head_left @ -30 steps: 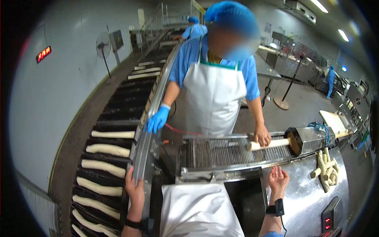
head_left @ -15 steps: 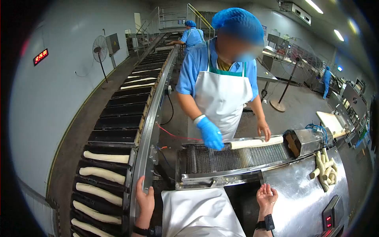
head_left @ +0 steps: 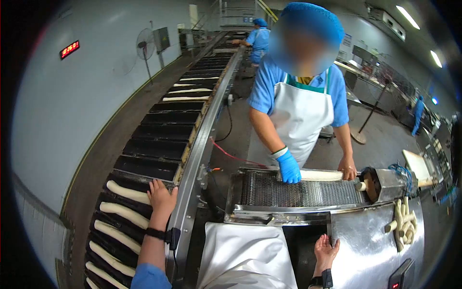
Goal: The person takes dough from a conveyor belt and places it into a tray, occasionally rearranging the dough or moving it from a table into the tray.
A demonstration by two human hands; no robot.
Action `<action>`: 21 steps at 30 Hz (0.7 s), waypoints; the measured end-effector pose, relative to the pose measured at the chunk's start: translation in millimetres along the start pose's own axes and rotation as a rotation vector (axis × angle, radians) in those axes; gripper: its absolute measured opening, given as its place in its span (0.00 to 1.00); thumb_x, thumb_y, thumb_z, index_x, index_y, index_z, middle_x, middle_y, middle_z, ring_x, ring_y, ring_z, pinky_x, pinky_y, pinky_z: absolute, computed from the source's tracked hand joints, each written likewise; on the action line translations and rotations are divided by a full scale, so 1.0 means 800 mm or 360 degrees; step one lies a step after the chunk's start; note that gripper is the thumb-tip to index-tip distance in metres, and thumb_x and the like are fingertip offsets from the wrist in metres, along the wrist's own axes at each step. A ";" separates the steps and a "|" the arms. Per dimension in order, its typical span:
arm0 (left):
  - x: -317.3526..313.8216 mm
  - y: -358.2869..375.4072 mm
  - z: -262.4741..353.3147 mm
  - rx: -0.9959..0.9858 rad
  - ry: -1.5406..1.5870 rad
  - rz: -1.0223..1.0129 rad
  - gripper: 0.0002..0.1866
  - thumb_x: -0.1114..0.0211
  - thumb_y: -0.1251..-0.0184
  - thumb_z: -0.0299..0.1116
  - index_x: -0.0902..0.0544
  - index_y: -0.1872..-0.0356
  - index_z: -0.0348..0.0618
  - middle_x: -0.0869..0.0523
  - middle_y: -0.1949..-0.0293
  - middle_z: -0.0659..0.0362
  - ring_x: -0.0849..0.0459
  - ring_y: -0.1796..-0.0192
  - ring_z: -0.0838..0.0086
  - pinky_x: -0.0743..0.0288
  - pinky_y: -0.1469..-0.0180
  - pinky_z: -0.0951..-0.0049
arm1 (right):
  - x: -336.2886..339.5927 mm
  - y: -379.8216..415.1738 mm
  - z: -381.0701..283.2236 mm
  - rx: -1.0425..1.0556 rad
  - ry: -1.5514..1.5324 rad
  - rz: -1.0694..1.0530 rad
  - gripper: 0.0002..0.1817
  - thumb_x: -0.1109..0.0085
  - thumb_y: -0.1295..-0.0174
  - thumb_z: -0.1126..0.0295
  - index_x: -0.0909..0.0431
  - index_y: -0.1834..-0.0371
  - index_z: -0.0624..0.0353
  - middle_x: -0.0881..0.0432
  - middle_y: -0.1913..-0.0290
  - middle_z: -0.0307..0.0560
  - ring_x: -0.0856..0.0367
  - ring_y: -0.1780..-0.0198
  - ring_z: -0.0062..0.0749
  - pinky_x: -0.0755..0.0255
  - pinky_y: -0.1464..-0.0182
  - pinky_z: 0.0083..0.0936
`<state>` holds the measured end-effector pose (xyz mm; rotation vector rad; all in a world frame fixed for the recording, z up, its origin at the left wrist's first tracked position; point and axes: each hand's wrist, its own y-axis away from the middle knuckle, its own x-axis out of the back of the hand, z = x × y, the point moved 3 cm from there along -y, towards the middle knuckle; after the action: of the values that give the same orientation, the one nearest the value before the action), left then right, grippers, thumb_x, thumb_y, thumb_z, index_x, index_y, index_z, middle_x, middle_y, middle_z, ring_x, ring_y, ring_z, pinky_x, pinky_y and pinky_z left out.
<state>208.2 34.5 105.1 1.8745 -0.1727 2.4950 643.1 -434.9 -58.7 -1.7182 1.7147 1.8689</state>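
Note:
My left hand (head_left: 162,196) is over the near side of the long row of black baking pans (head_left: 148,166), fingers spread and nothing in it. Just left of it lies the nearest dough strip (head_left: 127,192), in its own pan. Palm up, my right hand (head_left: 326,250) hangs empty by the front corner of the steel table (head_left: 356,231), fingers loosely bent and apart. Across the mesh conveyor (head_left: 308,195), a co-worker's gloved hand (head_left: 289,166) and bare hand (head_left: 347,167) are on a long dough strip (head_left: 322,176).
Several short dough pieces (head_left: 404,224) are piled at the steel table's right. A metal rail (head_left: 204,144) runs along the pans. At the mesh conveyor's right end stands a metal housing (head_left: 392,183). Another person (head_left: 260,41) stands farther up the pan line.
My left hand has moved up and forward from beside the rail to over the pans. The co-worker's gloved hand has come onto the dough strip. My view has shifted left.

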 end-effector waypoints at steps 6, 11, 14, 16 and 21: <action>0.030 0.029 -0.012 0.0281 -0.0337 0.0017 0.56 0.39 0.36 0.65 0.45 0.25 0.21 0.45 0.23 0.33 0.55 0.17 0.49 0.64 0.21 0.40 | 0.033 -0.016 -0.009 0.0364 -0.0069 0.0258 0.33 0.26 0.46 0.43 0.24 0.54 0.62 0.20 0.53 0.50 0.19 0.54 0.41 0.17 0.50 0.37; 0.039 0.050 -0.023 0.0295 -0.0487 0.0020 0.59 0.37 0.42 0.71 0.39 0.28 0.20 0.42 0.25 0.30 0.56 0.18 0.44 0.71 0.23 0.35 | 0.043 -0.034 -0.010 0.0360 -0.0150 0.0229 0.29 0.22 0.50 0.43 0.20 0.61 0.58 0.18 0.63 0.46 0.19 0.61 0.38 0.18 0.57 0.34; 0.037 0.072 -0.041 0.0183 -0.0437 0.0051 0.38 0.36 0.41 0.68 0.10 0.52 0.38 0.36 0.28 0.28 0.51 0.20 0.40 0.70 0.24 0.30 | 0.059 -0.046 -0.021 0.0155 -0.0260 -0.0087 0.33 0.33 0.43 0.61 0.29 0.36 0.67 0.19 0.44 0.62 0.19 0.43 0.54 0.26 0.40 0.53; 0.035 0.085 -0.044 0.0137 -0.0434 0.0098 0.37 0.37 0.38 0.65 0.13 0.47 0.36 0.33 0.29 0.31 0.48 0.21 0.40 0.69 0.25 0.29 | 0.043 -0.063 -0.006 0.0379 -0.0078 0.0145 0.31 0.19 0.55 0.43 0.19 0.60 0.57 0.18 0.65 0.45 0.19 0.62 0.36 0.18 0.60 0.30; 0.018 0.106 -0.052 0.0045 -0.0359 0.0119 0.34 0.41 0.29 0.56 0.19 0.39 0.33 0.27 0.31 0.37 0.41 0.23 0.43 0.64 0.25 0.28 | -0.016 -0.063 0.016 0.0204 0.0052 0.0115 0.28 0.27 0.43 0.47 0.21 0.51 0.58 0.20 0.52 0.47 0.21 0.53 0.34 0.20 0.52 0.31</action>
<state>157.2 -46.4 101.1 2.1977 -0.2157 2.3360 673.9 -399.5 -84.4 -1.6697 1.8881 1.7255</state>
